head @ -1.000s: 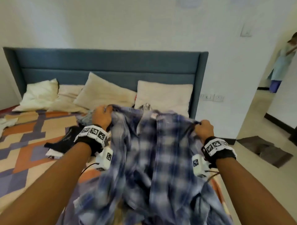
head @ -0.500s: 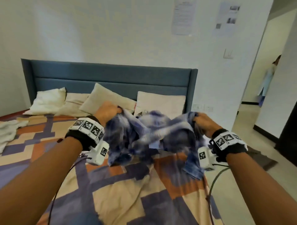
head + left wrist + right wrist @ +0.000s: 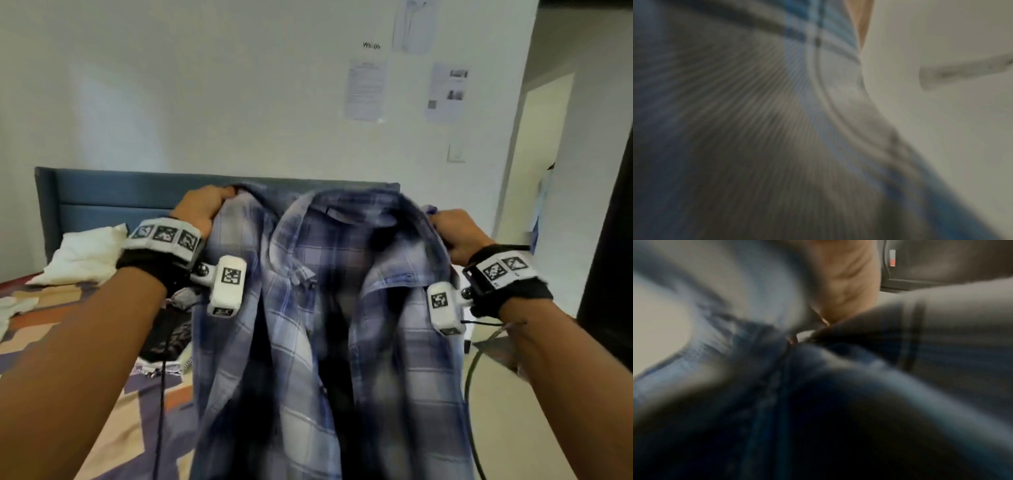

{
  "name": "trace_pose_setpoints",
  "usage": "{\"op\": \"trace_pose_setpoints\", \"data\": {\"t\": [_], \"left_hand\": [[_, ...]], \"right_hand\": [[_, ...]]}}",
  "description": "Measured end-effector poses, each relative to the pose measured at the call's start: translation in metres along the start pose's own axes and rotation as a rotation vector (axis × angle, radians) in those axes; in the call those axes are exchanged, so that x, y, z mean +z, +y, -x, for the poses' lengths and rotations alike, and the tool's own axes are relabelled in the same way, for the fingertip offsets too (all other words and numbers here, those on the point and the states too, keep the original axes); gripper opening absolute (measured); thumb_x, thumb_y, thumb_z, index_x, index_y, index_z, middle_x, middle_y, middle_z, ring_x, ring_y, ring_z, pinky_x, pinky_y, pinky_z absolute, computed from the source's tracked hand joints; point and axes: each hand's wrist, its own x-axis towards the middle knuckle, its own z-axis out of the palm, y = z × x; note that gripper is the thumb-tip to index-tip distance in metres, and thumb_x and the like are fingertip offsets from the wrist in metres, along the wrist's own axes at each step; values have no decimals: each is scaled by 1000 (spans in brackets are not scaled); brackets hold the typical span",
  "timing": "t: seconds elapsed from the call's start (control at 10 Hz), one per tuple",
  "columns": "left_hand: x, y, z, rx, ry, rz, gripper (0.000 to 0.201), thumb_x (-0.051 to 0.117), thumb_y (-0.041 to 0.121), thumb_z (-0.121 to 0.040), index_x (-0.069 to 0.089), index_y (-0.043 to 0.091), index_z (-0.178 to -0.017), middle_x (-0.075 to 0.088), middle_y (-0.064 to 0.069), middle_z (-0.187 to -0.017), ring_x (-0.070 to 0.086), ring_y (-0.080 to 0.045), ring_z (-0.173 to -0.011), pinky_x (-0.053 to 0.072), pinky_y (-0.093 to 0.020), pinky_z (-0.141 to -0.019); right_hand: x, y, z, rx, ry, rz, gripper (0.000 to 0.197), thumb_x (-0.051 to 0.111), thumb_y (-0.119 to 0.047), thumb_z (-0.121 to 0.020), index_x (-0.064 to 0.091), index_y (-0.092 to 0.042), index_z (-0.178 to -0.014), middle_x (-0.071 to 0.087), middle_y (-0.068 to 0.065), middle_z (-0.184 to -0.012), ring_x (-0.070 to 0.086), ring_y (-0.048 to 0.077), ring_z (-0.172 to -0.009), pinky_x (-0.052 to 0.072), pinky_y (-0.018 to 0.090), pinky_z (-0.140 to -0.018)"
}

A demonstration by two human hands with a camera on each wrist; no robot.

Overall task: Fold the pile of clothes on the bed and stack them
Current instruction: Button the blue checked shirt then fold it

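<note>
I hold the blue plaid shirt (image 3: 329, 335) raised in front of me above the bed (image 3: 68, 342). My left hand (image 3: 202, 209) grips one shoulder, my right hand (image 3: 455, 233) grips the other. Collar at top, hem hanging down: long axis vertical, front open toward me. Both wrist views are blurred plaid cloth.
</note>
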Motion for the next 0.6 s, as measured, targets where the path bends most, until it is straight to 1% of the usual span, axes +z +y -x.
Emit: {"op": "trace_pose_setpoints", "data": {"t": [0.1,0.2,0.3,0.4,0.5,0.6], "left_hand": [[16,-63,-9,-86,-67,-208,18,58,18,-96,64,3,-88,63,-14,-91,57,-26,-102,46,-36,-89],[45,-139,-17,-185,-178,-500,30,62,17,-93,51,16,-65,54,-8,-79,49,-21,-88,40,-29,-71],[63,-206,-33,-190,-396,-678,30,62,24,-94,59,7,-70,57,-14,-77,53,-22,-78,35,-27,-66],[71,-252,-60,-135,-520,-787,37,59,26,-96,54,4,-66,53,-17,-70,53,-26,-70,30,-30,-57],[79,-283,-98,-84,-570,-845,31,60,26,-95,59,9,-69,59,-13,-73,60,-34,-78,39,-33,-65],[87,-309,-146,-48,-591,-943,28,63,33,-93,68,6,-88,65,-15,-85,61,-33,-84,41,-35,-68]], "right_hand": [[14,62,-7,-98,-23,432,26,60,-14,-92,62,-8,-67,61,16,-81,56,18,-82,42,33,-70],[36,138,-14,29,-141,724,21,64,-25,-88,67,-9,-76,67,18,-90,66,31,-93,39,27,-71],[57,211,-41,126,-231,822,30,67,-45,-74,66,-16,-80,66,15,-92,65,35,-91,44,31,-71],[73,241,-61,164,-267,845,25,79,-36,-75,62,-18,-69,64,12,-78,64,32,-84,42,29,-65],[86,261,-92,130,-272,855,42,85,-27,-74,49,-24,-52,52,0,-58,54,25,-68,35,26,-52],[104,275,-132,121,-297,847,29,89,-25,-69,61,-21,-59,61,6,-69,57,24,-73,39,26,-64]]}}
